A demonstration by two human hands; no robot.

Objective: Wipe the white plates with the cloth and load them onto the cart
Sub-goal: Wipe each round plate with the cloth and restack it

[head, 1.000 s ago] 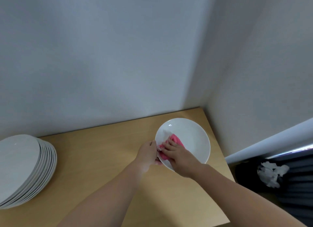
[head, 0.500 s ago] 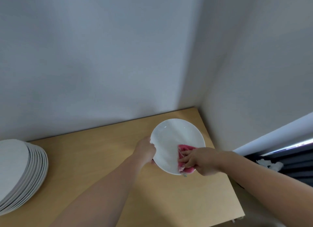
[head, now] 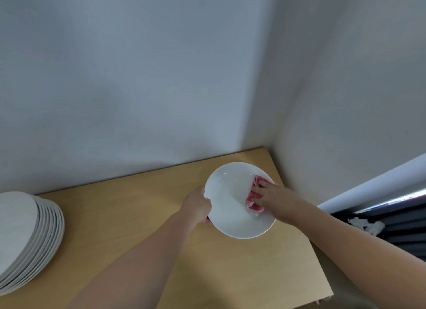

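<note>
Right fingers (head: pixel 260 187) atop cloth (head: pixel 253 205) on plate (head: pixel 227 202)

1. The light is soft, even and rather dim, and the walls (head: pixel 138 78) read grey-blue with no hard shadows.
2. The right wall is a shade darker than the back one.
3. A thin strip (head: pixel 396 199) of white glare burns out at the right edge, past the bench (head: pixel 138 216).
4. The plate (head: pixel 230 214) is the brightest surface, with a small highlight by its far rim and a faint shadow under its near rim.
5. The bench darkens toward its near edge.
6. Wide-angle bending stretches the stack (head: pixel 27 239) at the left edge.
7. Focus is soft throughout and fine detail is smeared.
</note>
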